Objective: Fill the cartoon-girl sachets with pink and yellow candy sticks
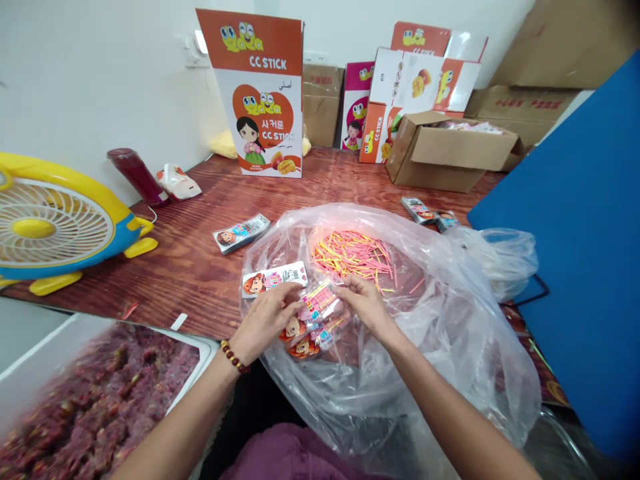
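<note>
Between my two hands is a small clear printed packet (321, 298) with pink and yellow sticks inside. My left hand (273, 313) pinches its left side, and the fingers of my right hand (364, 301) grip its upper right edge. Just below it lie more printed packets (305, 347) with a red-haired cartoon figure. A pile of thin pink and yellow sticks (353, 257) rests beyond my hands on a large clear plastic bag (425, 320). Beside my left hand is a flat stack of printed wrappers (275, 277).
Another wrapper stack (241, 232) lies farther left, and one (419, 210) at the right. A toy-shaped fan (55, 220) stands at the left above a white tub (207, 350) of dark red material. Behind are a CC Stick box (260, 100) and an open carton (450, 157). A blue panel (570, 253) borders the right.
</note>
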A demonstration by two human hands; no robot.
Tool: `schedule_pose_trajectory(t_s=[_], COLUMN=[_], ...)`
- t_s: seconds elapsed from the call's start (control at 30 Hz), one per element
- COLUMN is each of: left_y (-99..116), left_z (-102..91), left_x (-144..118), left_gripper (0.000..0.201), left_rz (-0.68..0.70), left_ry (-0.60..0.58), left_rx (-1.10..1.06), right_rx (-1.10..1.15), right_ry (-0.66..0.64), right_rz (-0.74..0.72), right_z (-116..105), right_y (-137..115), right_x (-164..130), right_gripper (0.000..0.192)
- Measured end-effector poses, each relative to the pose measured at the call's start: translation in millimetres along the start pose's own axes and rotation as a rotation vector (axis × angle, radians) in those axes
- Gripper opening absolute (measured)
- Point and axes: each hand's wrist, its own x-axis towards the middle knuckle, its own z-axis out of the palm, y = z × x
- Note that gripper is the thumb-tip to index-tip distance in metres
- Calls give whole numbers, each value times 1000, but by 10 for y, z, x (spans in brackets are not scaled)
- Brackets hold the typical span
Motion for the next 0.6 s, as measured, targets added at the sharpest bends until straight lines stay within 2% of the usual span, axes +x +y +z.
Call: schedule_pose_trajectory(t_s=[0.1,0.2,0.27,0.37,0.5,0.6], left_y=[-167,-336,-381,-361,-393,-535], left_z=[94,209,220,124,-55,-127], left_x=[82,69,61,139,404,607], left_gripper=[32,36,36,31,28,28], left_rz=[92,111,125,117,63,9], left_ry=[-12,-52,-55,-2,123,103], left_rx=[195,240,227,238,342,479], right_rx=[-356,-571,-613,-638,-623,-594], right_ry=[31,16,13,-3,-62,-99], right_rz=[-65,-96,-87,-71,-92,-92], right_z=[-24,-61,-96,-136,-122,-131], right_y=[63,105,92,53,62,101], right_x=[45,-20,-57,-59,-62,-87], right_gripper=[23,22,21,20,25,25])
